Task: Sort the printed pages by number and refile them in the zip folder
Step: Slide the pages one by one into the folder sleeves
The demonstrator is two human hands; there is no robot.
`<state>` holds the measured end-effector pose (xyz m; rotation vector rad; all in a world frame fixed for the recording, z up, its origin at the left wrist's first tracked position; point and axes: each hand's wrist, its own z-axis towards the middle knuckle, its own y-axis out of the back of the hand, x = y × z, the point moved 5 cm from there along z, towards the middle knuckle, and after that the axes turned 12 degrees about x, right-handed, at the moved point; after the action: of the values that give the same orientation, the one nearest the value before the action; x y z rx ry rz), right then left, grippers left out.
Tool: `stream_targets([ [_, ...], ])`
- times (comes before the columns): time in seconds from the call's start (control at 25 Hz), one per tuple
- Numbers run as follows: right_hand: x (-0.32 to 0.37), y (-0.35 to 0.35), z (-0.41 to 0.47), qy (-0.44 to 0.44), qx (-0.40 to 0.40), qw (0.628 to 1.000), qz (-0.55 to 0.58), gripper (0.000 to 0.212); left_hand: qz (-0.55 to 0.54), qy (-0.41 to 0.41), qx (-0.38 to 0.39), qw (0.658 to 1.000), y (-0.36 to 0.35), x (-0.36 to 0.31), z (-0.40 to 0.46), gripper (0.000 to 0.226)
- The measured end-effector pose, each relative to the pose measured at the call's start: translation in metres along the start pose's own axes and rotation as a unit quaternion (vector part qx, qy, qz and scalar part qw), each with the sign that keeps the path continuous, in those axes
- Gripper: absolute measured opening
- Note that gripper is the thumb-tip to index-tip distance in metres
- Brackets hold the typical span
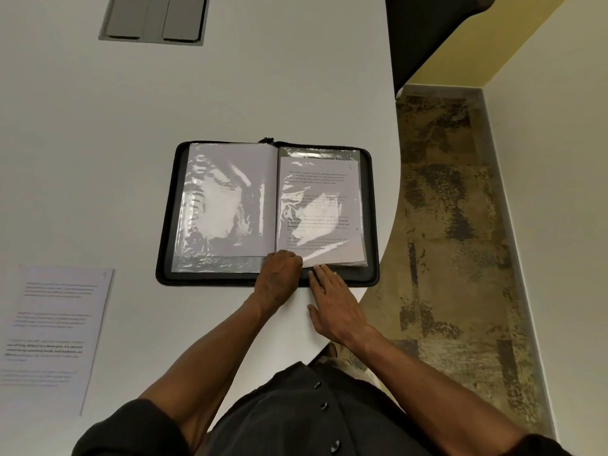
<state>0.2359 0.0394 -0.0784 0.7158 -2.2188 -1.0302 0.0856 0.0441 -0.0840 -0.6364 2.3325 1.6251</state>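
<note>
The zip folder (268, 213) lies open on the tabletop (131, 110), near its right edge. A printed page (320, 209) sits in the sleeve on the folder's right half. Both hands are at the folder's near edge, the left hand (279, 278) at the spine, the right hand (335, 304) just beside it. A loose page (52, 330) lies well apart at the near left. A recessed panel (154, 18) sits far behind.

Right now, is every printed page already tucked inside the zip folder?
No. One printed page lies loose on the table, to the left of the open zip folder.
</note>
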Motion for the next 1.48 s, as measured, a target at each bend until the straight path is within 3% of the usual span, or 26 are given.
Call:
stream_targets([
  [0.2,0.003,0.009,-0.004,0.005,-0.078,0.997,-0.029,0.069,-0.154,0.038,0.000,0.987,0.007,0.005,0.004,0.015],
  [0.48,-0.002,0.001,0.021,-0.034,0.054,0.997,-0.035,0.083,-0.158,0.013,-0.021,0.987,0.007,0.009,-0.005,0.012],
  [0.76,-0.008,0.015,0.041,-0.048,0.067,0.997,-0.007,0.077,-0.171,0.011,-0.035,0.985,0.014,0.003,-0.013,0.010],
  [0.84,-0.007,0.019,0.034,-0.029,0.034,0.999,0.032,0.069,-0.177,0.019,-0.039,0.983,0.014,0.004,-0.014,0.010],
  [0.88,-0.004,0.025,0.025,-0.001,-0.027,0.998,0.064,0.057,-0.182,0.022,-0.043,0.982,0.015,0.003,-0.016,0.009],
  [0.96,-0.010,0.042,0.002,0.005,-0.202,0.972,0.122,0.023,-0.192,0.032,-0.053,0.979,0.016,0.004,-0.017,0.010],
  [1.04,-0.033,0.058,-0.018,-0.126,-0.299,0.926,0.192,0.016,-0.207,0.047,-0.061,0.975,0.012,0.008,-0.018,0.010],
  [1.08,-0.045,0.064,-0.021,-0.198,-0.303,0.900,0.243,0.021,-0.217,0.054,-0.068,0.972,0.011,0.010,-0.018,0.009],
  [1.16,-0.063,0.066,-0.013,-0.282,-0.225,0.847,0.392,0.038,-0.237,0.065,-0.079,0.966,0.011,0.013,-0.020,0.008],
  [1.24,-0.067,0.062,-0.001,-0.284,-0.159,0.781,0.534,0.051,-0.250,0.066,-0.092,0.962,0.013,0.011,-0.022,0.007],
  [1.32,-0.069,0.058,0.006,-0.303,-0.154,0.730,0.593,0.057,-0.269,0.074,-0.102,0.955,0.015,0.010,-0.024,0.006],
  [1.4,-0.069,0.055,0.011,-0.308,-0.166,0.702,0.620,0.049,-0.270,0.073,-0.110,0.954,0.016,0.011,-0.027,0.006],
  [1.48,-0.058,0.063,0.015,-0.278,-0.173,0.699,0.635,0.025,-0.269,0.055,-0.116,0.954,0.017,0.014,-0.034,0.015],
])
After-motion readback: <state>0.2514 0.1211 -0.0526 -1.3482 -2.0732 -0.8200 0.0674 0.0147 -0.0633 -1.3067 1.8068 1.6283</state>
